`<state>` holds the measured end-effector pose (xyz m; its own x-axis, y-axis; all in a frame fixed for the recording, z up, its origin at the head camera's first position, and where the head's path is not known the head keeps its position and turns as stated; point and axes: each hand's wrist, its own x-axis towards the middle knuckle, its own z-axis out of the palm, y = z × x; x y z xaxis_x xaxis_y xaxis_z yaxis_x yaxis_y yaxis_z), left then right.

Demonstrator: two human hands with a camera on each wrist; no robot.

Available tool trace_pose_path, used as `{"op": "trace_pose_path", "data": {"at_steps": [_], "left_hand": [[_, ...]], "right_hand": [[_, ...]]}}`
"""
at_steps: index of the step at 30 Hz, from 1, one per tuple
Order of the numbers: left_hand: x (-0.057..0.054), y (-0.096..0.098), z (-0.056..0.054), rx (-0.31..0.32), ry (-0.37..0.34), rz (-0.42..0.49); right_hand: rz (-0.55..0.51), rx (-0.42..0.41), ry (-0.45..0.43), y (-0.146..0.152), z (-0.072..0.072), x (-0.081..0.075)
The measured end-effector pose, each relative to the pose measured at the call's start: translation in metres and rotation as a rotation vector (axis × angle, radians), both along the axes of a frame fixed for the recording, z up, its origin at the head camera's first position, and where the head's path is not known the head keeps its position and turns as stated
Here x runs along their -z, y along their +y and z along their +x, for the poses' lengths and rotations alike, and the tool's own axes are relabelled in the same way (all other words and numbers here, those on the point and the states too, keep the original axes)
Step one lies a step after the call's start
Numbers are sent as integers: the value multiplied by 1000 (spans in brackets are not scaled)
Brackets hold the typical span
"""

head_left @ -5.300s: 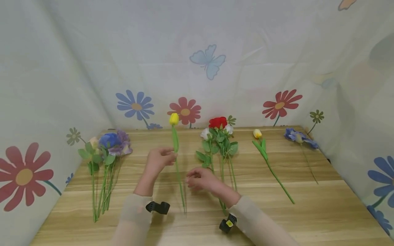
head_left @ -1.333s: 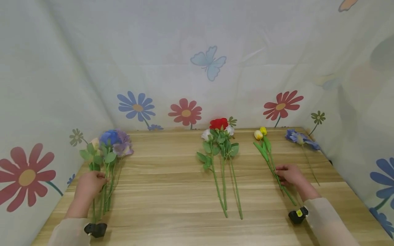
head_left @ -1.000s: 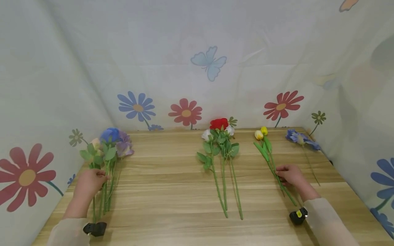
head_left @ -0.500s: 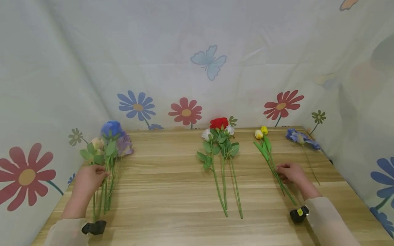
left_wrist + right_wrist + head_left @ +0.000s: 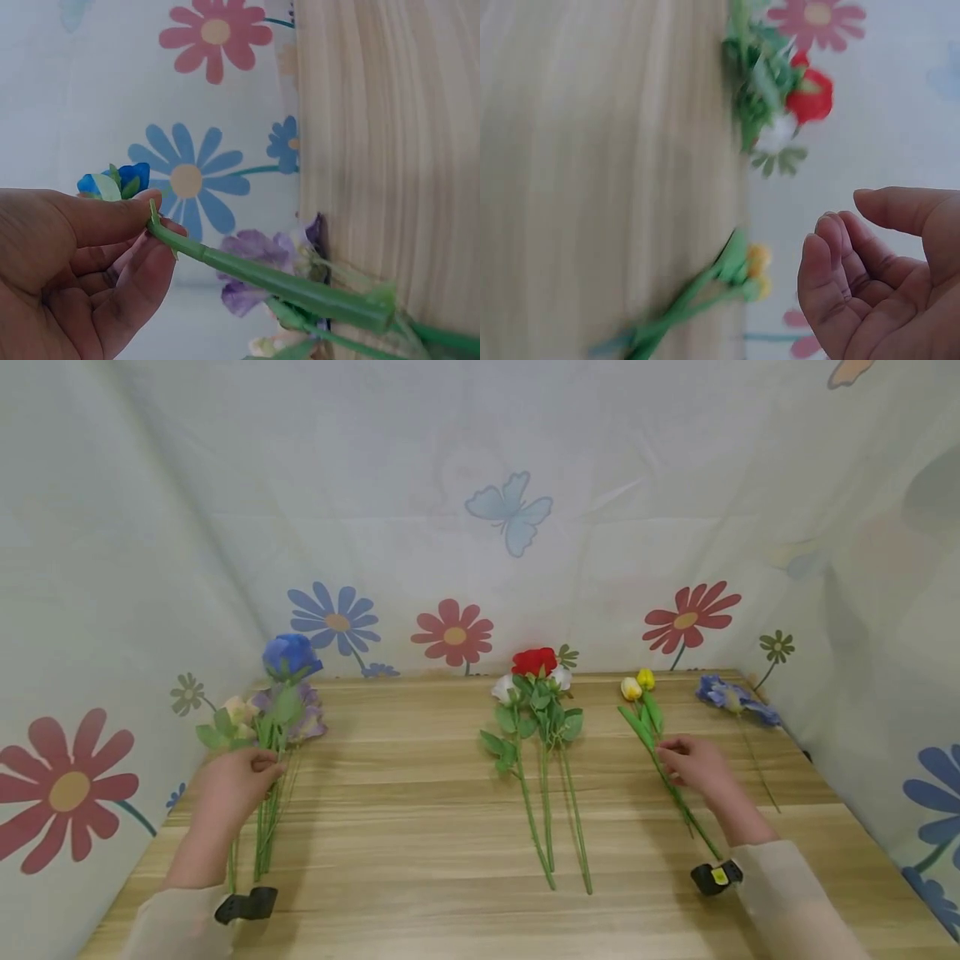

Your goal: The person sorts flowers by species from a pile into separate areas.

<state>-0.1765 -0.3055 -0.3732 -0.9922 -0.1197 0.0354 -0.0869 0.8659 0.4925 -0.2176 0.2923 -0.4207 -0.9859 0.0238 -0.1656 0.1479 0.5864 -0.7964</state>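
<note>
My left hand [image 5: 234, 781] pinches the green stem of a blue rose [image 5: 291, 656] between thumb and fingers. In the left wrist view the stem [image 5: 281, 289] runs from the fingertips toward the table, and the bloom shows behind the thumb. Below it lie a purple flower [image 5: 309, 717] and a pale peach rose [image 5: 238, 710], partly covered by the hand. My right hand [image 5: 699, 770] hovers by two tulips, one yellow [image 5: 646, 678] and one white-and-yellow [image 5: 630, 688], lying with crossed stems. Its fingers are loosely bent with nothing between them, as the right wrist view confirms.
A red rose [image 5: 534, 661] lies between white roses [image 5: 504, 690] mid-table, stems toward me. At the right edge lies a blue-violet flower [image 5: 731, 696] on a thin stem. A flower-printed cloth [image 5: 405, 552] walls in the wooden table [image 5: 405, 860].
The yellow tulip, earlier in my left hand, now lies beside the other tulip; my right hand has released it and drawn slightly back. My left hand has lifted the blue rose up and rightward.
</note>
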Motion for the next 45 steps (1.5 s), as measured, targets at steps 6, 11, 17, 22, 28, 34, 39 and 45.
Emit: {"op": "trace_pose_path", "data": {"at_steps": [6,11,17,22,28,34,39,45], "left_hand": [[-8,26,-7,14,18,66],[-11,45,-12,35,34,110],[-15,67,-19,39,20,172],[-11,84,-23,45,36,237],[-2,104,-31,51,41,315],[4,129,-35,76,46,385],[8,149,-38,107,73,431],[11,165,-40,116,86,473]], "right_hand": [[-9,-65,96,-35,5,-11],[-66,-99,123,-62,8,-19],[-131,-139,124,-86,9,-20],[-198,-169,100,-106,7,-16],[-289,-264,78,-134,5,-10],[-347,-352,48,-167,7,-4],[-380,-383,40,-193,9,1],[-420,-378,51,-214,8,5]]}}
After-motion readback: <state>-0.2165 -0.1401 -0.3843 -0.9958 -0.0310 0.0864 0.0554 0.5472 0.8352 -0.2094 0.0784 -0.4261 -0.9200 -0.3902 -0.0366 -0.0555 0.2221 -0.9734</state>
